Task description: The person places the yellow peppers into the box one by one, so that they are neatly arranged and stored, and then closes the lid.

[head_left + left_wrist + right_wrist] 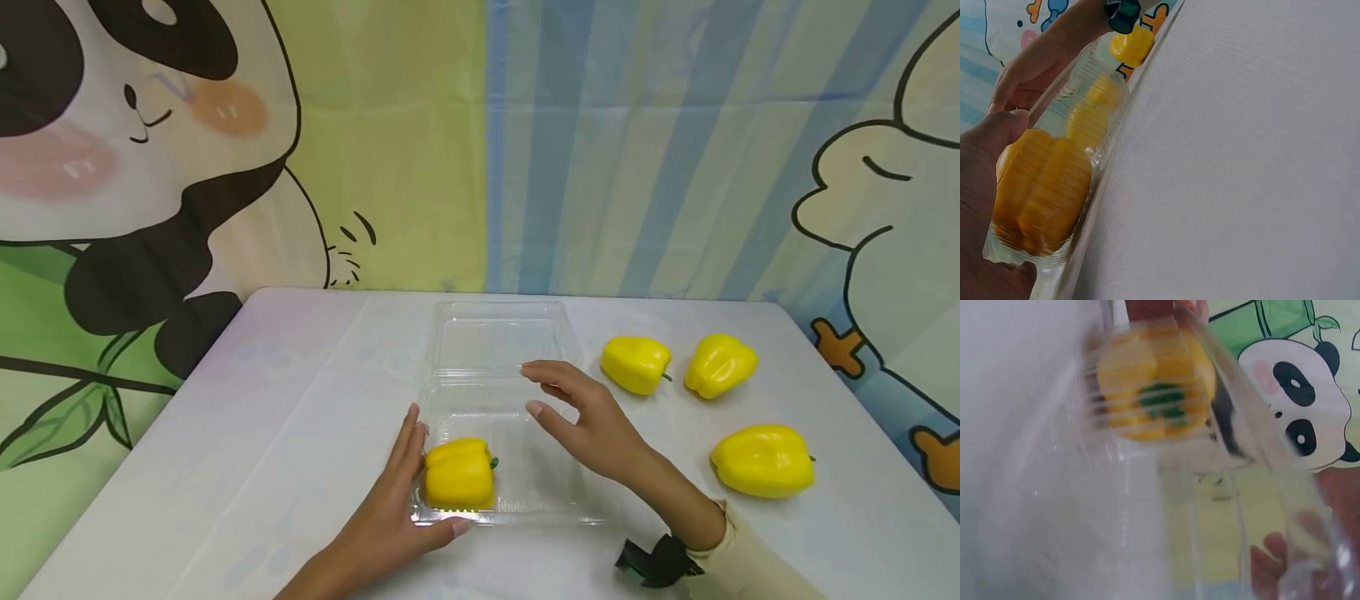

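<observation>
A clear plastic clamshell box (525, 492) lies on the table, its lid (498, 333) folded back away from me. One yellow bell pepper (459, 475) sits inside at the near left corner, green stem pointing right. My left hand (390, 492) holds that corner, fingers along the left wall and thumb over the front rim. In the left wrist view the same pepper (1044, 194) shows through the ribbed wall. Over the box's right part, my right hand (592, 421) hovers with loosely bent fingers and nothing in them.
Three more yellow bell peppers lie right of the box: one pepper (636, 364) and another (720, 367) toward the back, a third pepper (763, 461) nearer. A white cloth covers the table (300, 433). Behind it hangs a printed curtain (390, 150) with cartoon animals.
</observation>
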`<state>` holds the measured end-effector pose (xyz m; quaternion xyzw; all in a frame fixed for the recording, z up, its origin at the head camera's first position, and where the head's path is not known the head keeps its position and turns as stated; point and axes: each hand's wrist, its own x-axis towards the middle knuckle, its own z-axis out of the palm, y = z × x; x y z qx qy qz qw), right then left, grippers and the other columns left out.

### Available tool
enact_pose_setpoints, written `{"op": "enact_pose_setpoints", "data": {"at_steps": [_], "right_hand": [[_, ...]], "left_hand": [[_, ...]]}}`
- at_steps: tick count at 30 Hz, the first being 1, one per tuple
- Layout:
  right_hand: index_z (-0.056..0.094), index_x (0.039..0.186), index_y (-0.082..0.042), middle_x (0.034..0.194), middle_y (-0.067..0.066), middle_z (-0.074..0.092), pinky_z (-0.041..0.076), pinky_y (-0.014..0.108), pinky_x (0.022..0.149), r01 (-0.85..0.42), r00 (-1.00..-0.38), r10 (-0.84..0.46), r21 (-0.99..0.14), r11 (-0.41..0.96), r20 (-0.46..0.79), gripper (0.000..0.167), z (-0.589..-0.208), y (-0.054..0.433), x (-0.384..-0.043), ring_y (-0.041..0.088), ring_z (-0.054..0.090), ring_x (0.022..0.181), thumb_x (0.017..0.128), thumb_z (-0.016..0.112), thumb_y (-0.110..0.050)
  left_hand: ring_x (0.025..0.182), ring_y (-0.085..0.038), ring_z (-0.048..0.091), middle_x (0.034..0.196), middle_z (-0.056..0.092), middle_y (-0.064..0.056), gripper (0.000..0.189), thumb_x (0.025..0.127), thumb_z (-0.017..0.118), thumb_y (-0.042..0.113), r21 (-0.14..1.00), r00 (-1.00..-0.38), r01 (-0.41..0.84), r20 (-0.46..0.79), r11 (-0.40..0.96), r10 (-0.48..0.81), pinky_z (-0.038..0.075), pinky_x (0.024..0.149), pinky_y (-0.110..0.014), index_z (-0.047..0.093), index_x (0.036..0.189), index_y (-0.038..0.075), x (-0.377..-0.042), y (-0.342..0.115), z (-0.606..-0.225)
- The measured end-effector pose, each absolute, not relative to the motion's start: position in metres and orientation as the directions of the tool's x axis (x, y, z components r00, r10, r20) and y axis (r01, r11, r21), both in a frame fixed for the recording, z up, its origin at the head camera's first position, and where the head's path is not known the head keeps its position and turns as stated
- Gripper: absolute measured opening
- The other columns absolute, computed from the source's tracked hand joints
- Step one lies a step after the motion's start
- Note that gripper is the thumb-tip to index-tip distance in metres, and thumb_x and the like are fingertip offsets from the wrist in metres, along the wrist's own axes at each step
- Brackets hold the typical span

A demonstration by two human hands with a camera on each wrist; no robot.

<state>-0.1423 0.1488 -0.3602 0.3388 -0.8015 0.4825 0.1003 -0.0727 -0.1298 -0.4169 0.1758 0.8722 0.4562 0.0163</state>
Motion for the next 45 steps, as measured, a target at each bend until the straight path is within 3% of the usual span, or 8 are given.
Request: {"op": "enact_pose_setpoints", "data": {"at_steps": [23,30,36,45], "right_hand": [[0.059,0.129,-0.002,0.130,0.010,0.058,0.045,0.030,0.096,-0.547,-0.837,-0.268,-0.711,0.441,0.477,0.039,-0.363,0.194,-0.172,0.025,0.056,0.118,0.091,0.067,-0.002],[0.059,0.127,0.003,0.128,0.015,0.059,0.044,0.027,0.097,-0.556,-0.829,-0.236,-0.701,0.447,0.508,0.042,-0.362,0.206,-0.182,0.028,0.056,0.116,0.087,0.068,0.007],[0.060,0.127,0.000,0.128,0.012,0.059,0.043,0.021,0.097,-0.508,-0.853,-0.183,-0.698,0.505,0.488,0.040,-0.360,0.220,-0.189,0.027,0.056,0.116,0.088,0.070,-0.001],[0.060,0.129,-0.005,0.133,0.010,0.056,0.040,0.043,0.104,-0.449,-0.873,-0.154,-0.639,0.625,0.463,0.043,-0.366,0.236,-0.192,0.028,0.049,0.126,0.089,0.072,-0.014]], "left_hand": [[0.143,-0.015,0.020,0.161,-0.012,0.012,0.124,0.069,0.083,0.054,0.816,-0.945,0.249,0.086,0.523,0.316,0.026,0.110,-0.043,0.008,0.157,0.008,-0.072,-0.131,-0.417],[0.143,-0.014,0.019,0.162,-0.010,0.012,0.123,0.070,0.082,0.056,0.806,-0.944,0.268,0.109,0.528,0.311,0.026,0.110,-0.043,0.010,0.156,0.006,-0.072,-0.132,-0.416],[0.143,-0.013,0.018,0.160,-0.012,0.019,0.122,0.070,0.082,0.055,0.808,-0.945,0.257,0.096,0.531,0.311,0.025,0.110,-0.042,0.010,0.157,0.007,-0.072,-0.131,-0.415],[0.144,-0.015,0.018,0.160,-0.012,0.018,0.124,0.069,0.080,0.061,0.804,-0.945,0.262,0.101,0.535,0.310,0.026,0.110,-0.043,0.009,0.156,0.007,-0.073,-0.130,-0.415]]}}
